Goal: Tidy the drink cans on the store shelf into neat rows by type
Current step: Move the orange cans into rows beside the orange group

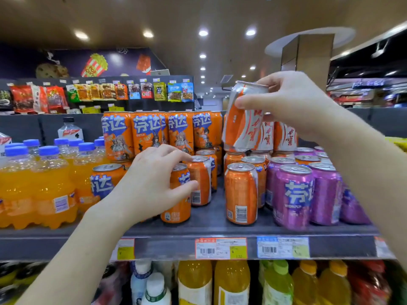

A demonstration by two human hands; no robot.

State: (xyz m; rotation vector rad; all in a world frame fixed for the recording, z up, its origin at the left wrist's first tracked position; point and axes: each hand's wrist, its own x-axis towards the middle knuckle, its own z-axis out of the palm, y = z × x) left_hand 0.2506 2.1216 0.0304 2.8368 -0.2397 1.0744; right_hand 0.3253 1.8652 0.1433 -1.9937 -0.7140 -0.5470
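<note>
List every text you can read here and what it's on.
"芬达": stacked orange cans; front purple can; partly hidden on orange can in left hand.
"2.50": orange price tag.
Red script on tilted can in right hand: blurred.
Too small: other tags, snack packs.

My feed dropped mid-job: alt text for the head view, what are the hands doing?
The right hand holds an orange-and-white can tilted in the air above the shelf, while the left hand grips an orange can standing near the shelf's front. Purple cans stand to the right, orange soda bottles to the left.
</note>
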